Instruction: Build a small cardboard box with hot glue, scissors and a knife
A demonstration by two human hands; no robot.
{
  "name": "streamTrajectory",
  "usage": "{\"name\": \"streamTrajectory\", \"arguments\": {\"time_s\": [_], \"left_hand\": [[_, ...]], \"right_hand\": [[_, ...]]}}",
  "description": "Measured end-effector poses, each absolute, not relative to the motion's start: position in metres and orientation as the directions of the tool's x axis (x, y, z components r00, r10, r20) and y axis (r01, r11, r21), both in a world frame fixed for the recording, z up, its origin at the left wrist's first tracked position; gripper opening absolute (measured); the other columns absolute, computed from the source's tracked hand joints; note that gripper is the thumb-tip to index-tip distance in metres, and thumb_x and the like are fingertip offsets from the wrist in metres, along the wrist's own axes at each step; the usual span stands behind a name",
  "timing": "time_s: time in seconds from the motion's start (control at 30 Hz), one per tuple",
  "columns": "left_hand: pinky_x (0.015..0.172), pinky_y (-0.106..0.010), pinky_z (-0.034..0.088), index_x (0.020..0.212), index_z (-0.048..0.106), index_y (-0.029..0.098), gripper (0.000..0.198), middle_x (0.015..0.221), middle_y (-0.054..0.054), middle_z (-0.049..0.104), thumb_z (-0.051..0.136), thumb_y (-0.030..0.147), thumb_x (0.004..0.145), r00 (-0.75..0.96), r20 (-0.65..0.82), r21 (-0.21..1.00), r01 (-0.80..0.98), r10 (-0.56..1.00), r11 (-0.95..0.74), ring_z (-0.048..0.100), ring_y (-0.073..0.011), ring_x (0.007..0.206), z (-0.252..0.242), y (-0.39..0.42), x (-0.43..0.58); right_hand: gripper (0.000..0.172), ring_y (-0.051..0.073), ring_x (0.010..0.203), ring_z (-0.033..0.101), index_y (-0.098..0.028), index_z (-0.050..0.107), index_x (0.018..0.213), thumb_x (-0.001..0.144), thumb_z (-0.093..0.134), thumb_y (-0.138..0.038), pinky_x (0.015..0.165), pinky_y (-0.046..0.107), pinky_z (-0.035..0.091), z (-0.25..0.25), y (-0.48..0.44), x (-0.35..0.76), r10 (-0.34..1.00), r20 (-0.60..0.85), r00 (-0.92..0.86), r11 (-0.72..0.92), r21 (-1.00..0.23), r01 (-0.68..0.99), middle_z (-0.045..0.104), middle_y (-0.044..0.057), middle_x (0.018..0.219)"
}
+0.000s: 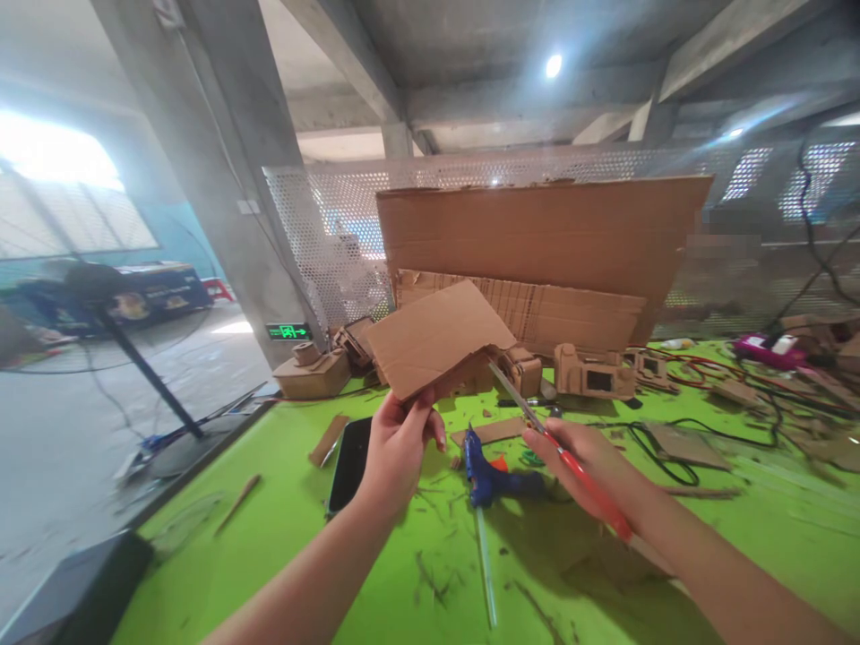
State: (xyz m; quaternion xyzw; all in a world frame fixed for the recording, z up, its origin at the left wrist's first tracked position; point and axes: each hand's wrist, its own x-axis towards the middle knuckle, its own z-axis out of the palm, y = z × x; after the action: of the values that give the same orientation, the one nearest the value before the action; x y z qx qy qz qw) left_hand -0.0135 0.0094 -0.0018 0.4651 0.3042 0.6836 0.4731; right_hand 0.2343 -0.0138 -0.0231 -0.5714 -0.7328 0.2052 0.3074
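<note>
My left hand (401, 448) grips the lower edge of a flat piece of cardboard (440, 336), thumb and fingers pinched around it and the piece tilted up above the table. My right hand (571, 448) is closed around a red-handled cutting tool (591, 493) with a long, narrow metal blade. Whether it is a knife or scissors I cannot tell. Its tip meets the cardboard's right lower edge, where a strip hangs down slightly. Between my hands, a blue hot glue gun (480, 475) lies on the green table, a clear glue stick (486, 573) extending from it.
A dark phone-like device (349, 466) lies behind my left wrist. Cardboard camera-shaped models (595, 374) and a cardboard box (313, 374) stand along the back. Behind them leans a large cardboard sheet (551, 233). Cables (699, 367) and scraps spread at right; a stick (238, 503) lies left.
</note>
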Motion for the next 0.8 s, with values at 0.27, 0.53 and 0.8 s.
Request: {"name": "streamTrajectory", "arguments": {"time_s": [0.27, 0.53, 0.8], "left_hand": [[0.041, -0.019, 0.043, 0.091, 0.064, 0.018, 0.028, 0.052, 0.007, 0.058, 0.082, 0.036, 0.079, -0.114, 0.309, 0.867, -0.375, 0.944, -0.329, 0.052, -0.009, 0.041, -0.003, 0.011, -0.012], [0.071, -0.036, 0.066, 0.11, 0.065, 0.018, 0.049, 0.112, -0.01, 0.077, 0.088, 0.042, 0.074, -0.096, 0.179, 0.83, -0.52, 0.979, -0.203, 0.078, -0.0269, 0.093, 0.013, 0.007, -0.013], [0.08, -0.038, 0.068, 0.12, 0.064, 0.018, 0.046, 0.112, -0.012, 0.079, 0.083, 0.036, 0.082, -0.073, 0.07, 0.821, -0.563, 0.995, -0.099, 0.079, -0.0258, 0.093, 0.017, 0.011, -0.018]], "right_hand": [[0.056, 0.016, 0.056, 0.046, -0.023, 0.047, 0.061, 0.095, 0.051, -0.067, 0.053, 0.028, 0.031, -0.011, -0.015, 0.236, 0.98, 0.15, -0.13, 0.197, -0.654, 0.731, 0.046, -0.003, 0.057], [0.058, 0.016, 0.056, 0.043, -0.022, 0.049, 0.057, 0.088, 0.056, -0.071, 0.051, 0.028, 0.027, -0.006, -0.014, 0.239, 0.98, 0.179, -0.089, 0.181, -0.603, 0.777, 0.044, -0.002, 0.055], [0.057, 0.017, 0.05, 0.046, -0.023, 0.057, 0.055, 0.088, 0.058, -0.069, 0.05, 0.03, 0.029, -0.013, -0.012, 0.236, 0.985, 0.154, -0.078, 0.149, -0.528, 0.836, 0.053, 0.002, 0.051]]}}
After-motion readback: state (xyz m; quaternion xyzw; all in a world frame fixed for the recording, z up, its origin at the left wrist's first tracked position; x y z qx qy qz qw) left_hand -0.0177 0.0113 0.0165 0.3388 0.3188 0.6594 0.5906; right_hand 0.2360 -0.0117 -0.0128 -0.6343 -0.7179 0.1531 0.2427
